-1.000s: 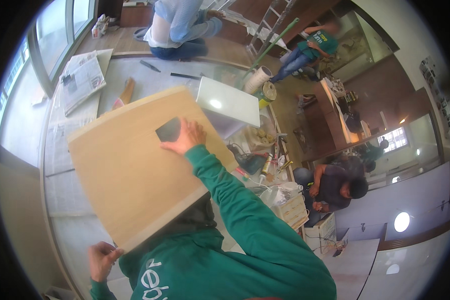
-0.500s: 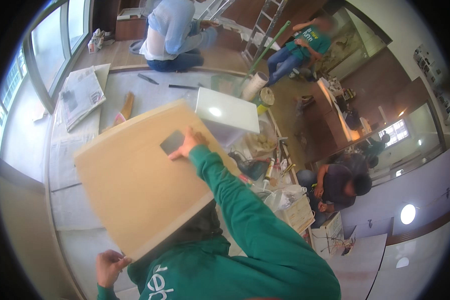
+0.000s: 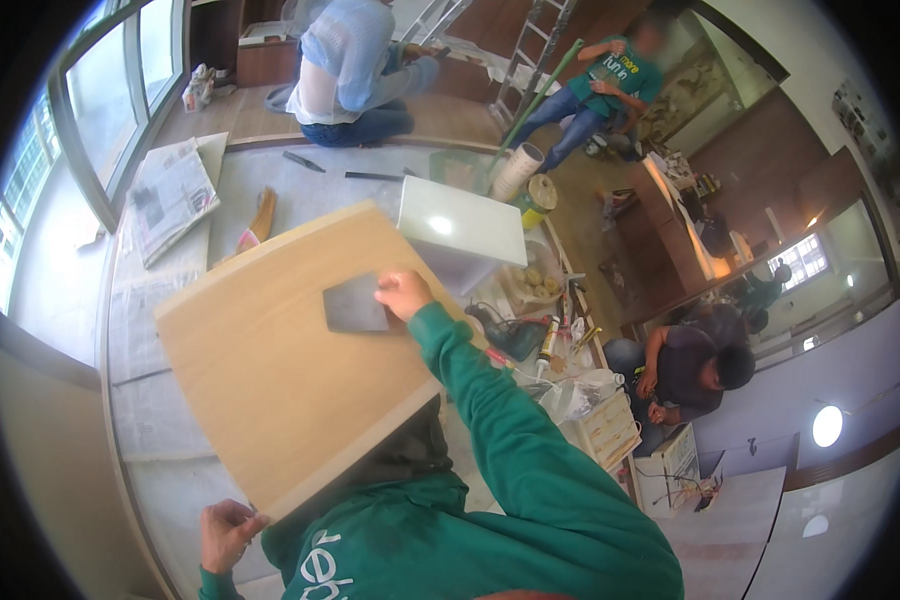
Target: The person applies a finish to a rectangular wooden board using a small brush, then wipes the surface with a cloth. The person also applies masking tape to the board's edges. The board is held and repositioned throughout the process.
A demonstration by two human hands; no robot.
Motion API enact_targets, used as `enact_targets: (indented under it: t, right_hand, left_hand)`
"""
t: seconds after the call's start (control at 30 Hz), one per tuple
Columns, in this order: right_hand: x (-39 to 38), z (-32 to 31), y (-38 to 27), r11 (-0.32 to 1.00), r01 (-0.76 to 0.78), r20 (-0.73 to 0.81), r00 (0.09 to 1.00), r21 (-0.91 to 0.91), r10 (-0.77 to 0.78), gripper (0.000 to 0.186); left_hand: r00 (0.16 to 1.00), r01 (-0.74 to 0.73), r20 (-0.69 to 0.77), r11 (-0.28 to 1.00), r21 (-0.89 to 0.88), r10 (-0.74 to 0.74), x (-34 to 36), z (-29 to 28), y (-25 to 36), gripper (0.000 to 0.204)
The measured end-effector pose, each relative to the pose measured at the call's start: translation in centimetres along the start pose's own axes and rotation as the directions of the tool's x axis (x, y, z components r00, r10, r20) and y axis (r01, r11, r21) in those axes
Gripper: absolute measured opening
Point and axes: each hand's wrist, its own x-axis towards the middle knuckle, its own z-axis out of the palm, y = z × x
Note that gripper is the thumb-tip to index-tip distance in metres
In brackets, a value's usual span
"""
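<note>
A light-brown wooden panel [image 3: 280, 370] with pale edges lies tilted in front of me, its near edge by my lap. My right hand [image 3: 405, 295] is over its upper right part, fingers closed on the edge of a grey sheet of sandpaper [image 3: 355, 303]. Most of the sheet shows against the wood. At the panel's near left corner, my left hand [image 3: 230, 535] pinches the edge between thumb and fingers. Just beyond the panel's right side stands a glossy white box [image 3: 460, 220]. A brush-like tool with a wooden handle [image 3: 262, 215] lies past the far edge.
Newspaper [image 3: 175, 195] lies at the far left. On the right are cans [image 3: 540, 195], a caulking tube [image 3: 548, 345], a dark power tool [image 3: 510, 335] and a slatted crate [image 3: 605, 430]. People sit at the back [image 3: 345, 80] and right [image 3: 685, 365]; another [image 3: 610, 85] is near a ladder.
My right hand has lifted from lying flat on the sandpaper to gripping its edge, and more of the sheet shows. The left hand stays at the corner.
</note>
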Motion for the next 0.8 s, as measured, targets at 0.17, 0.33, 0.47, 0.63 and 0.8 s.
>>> enact_targets:
  t: [0.17,0.33,0.47,0.63,0.8]
  right_hand:
    - [-1.5,-0.9,-0.3,0.863,-0.096,0.086,0.994,0.496,0.061,0.011]
    - [-5.4,-3.0,-1.9,0.473,-0.217,0.252,0.968,0.854,-0.010,0.019]
    - [-10.7,-3.0,1.0,0.407,-0.213,0.321,0.922,0.888,-0.218,0.018]
    - [-20.5,-4.5,-2.1,0.926,-0.088,0.440,0.893,0.368,-0.091,0.035]
    - [-26.9,-4.4,-0.2,0.910,0.362,0.385,0.884,-0.203,-0.266,0.047]
  left_hand:
    - [0.998,-0.001,-0.060,1.000,-0.009,0.001,-0.2,0.5,-0.4,0.033]
    - [0.991,-0.024,-0.126,0.987,0.160,0.045,-0.2,1.3,2.3,0.040]
    - [0.986,-0.018,-0.163,0.993,0.117,0.037,-0.2,2.0,1.5,0.042]
    - [0.965,-0.011,-0.250,0.972,0.234,0.071,-1.0,1.6,0.9,0.038]
    - [0.653,-0.413,-0.209,0.573,0.708,0.728,-3.5,4.0,3.4,0.044]
